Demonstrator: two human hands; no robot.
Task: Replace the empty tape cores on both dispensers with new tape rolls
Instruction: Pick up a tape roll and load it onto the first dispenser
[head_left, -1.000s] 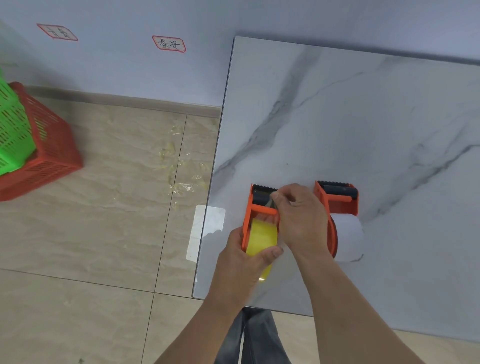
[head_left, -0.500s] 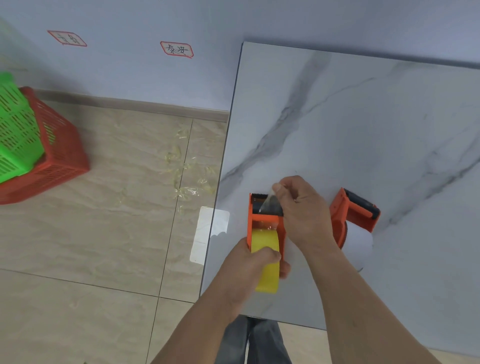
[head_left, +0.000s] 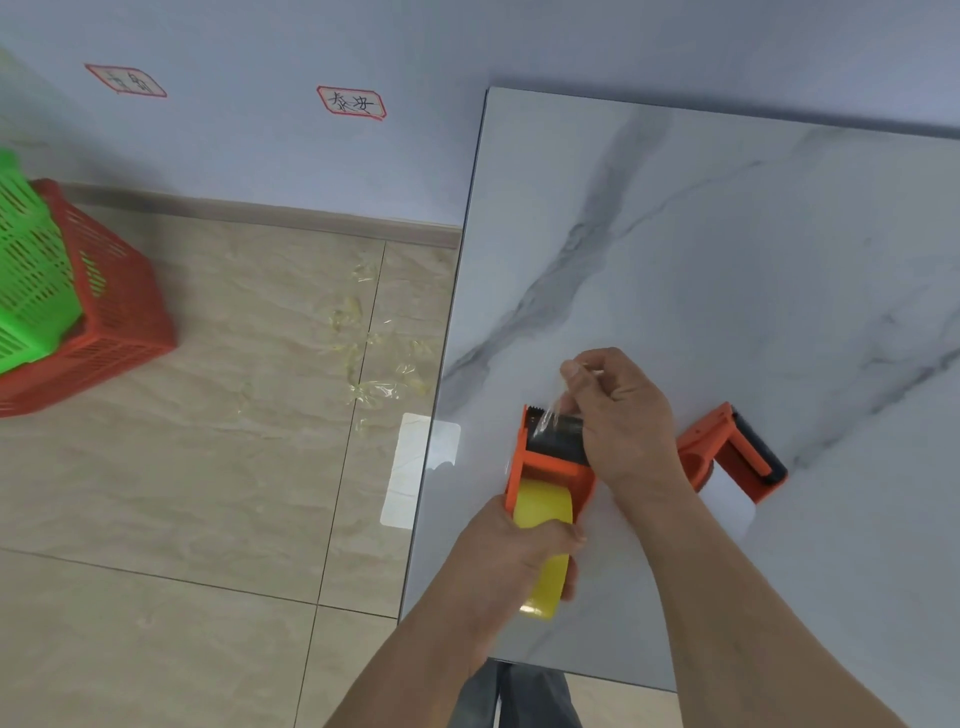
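wall (head_left: 363, 47): pale, two red-edged labels | floor (head_left: 208, 467): beige tile, tape scraps | table (head_left: 727, 260): grey-veined white marble | baskets (head_left: 104, 322): green nested in red, floor left | dispenser (head_left: 550, 462): orange, near table's front-left edge, yellow tape roll (head_left: 545, 519) loaded | second dispenser (head_left: 737, 462): lying right, white roll | left hand (head_left: 509, 566): clenched around roll and dispenser | right hand (head_left: 618, 415): fingers pinching clear tape strip (head_left: 550, 415) above cutter

Two red-bordered wall labels (head_left: 351, 103), handwritten characters too blurred to read
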